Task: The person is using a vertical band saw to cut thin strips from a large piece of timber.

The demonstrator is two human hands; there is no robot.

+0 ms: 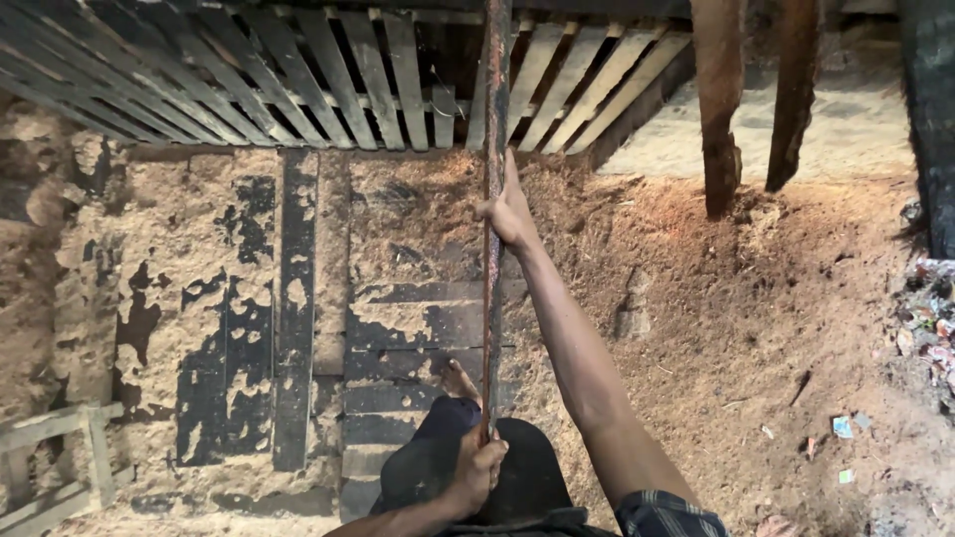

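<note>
Both hands gripped a long rusty pole [493,199] running straight away from the body: right hand [509,211] closed far up it, left hand [476,467] clasping the near end (above sawdust-covered slats [298,298])

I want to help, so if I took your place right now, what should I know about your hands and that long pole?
Right hand: arm stretched out, gripping the long rusty pole higher up.
Left hand: closed round the pole's near end, close to the body.
The pole runs straight ahead, its far end up by the wooden slats.
Underfoot: dark planks caked with sawdust; one bare foot stands on them.
Two wooden posts stick out of the sawdust pile on the right, with litter at the far right edge.
Sawdust covers most of the planks; whether the pole has moved any cannot be told.
</note>
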